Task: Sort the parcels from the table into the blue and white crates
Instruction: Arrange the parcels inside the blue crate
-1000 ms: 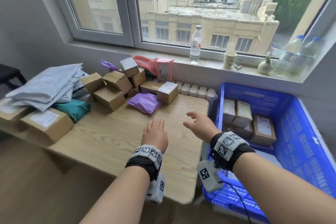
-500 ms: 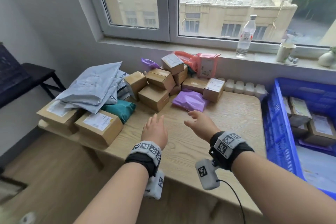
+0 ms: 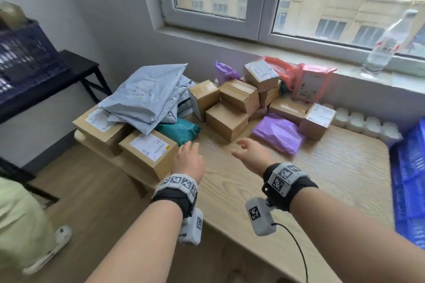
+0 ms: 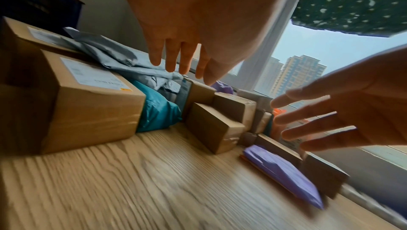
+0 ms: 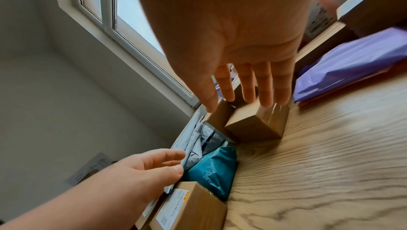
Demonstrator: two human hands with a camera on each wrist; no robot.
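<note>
Reaching forward with both arms over the near, bare part of the wooden worktop (image 3: 253, 202). Holding the left hand (image 3: 189, 163) palm down above the wood, fingers straight and close together, gripping nothing, near the corner of a labelled cardboard box (image 3: 149, 151) at the worktop's left edge. Holding the right hand (image 3: 255, 156) in the air as well, fingers apart and relaxed, thumb out to the side, clasping nothing, a little short of a plain brown box (image 3: 226, 120).

Looking past the fingers at the parcels (image 3: 239, 96), all lying heaped on the far half of the worktop: a teal bag (image 3: 181, 130) wedged between the labelled cardboard box and the plain brown box, a purple bag (image 3: 278, 133) lying flat just right of the plain brown box, and a pile of grey bags (image 3: 147, 96) resting on another labelled carton at far left. Seeing more small brown boxes stacked behind these, with a pink parcel (image 3: 310, 85) leaning at the wall under the window.

Catching only the edge of the blue crate (image 3: 411, 167) at the right of the worktop, well apart from both hands. Noting a clear bottle (image 3: 386, 46) standing on the windowsill, and a dark crate (image 3: 23, 57) sitting on a black stand at far left.
</note>
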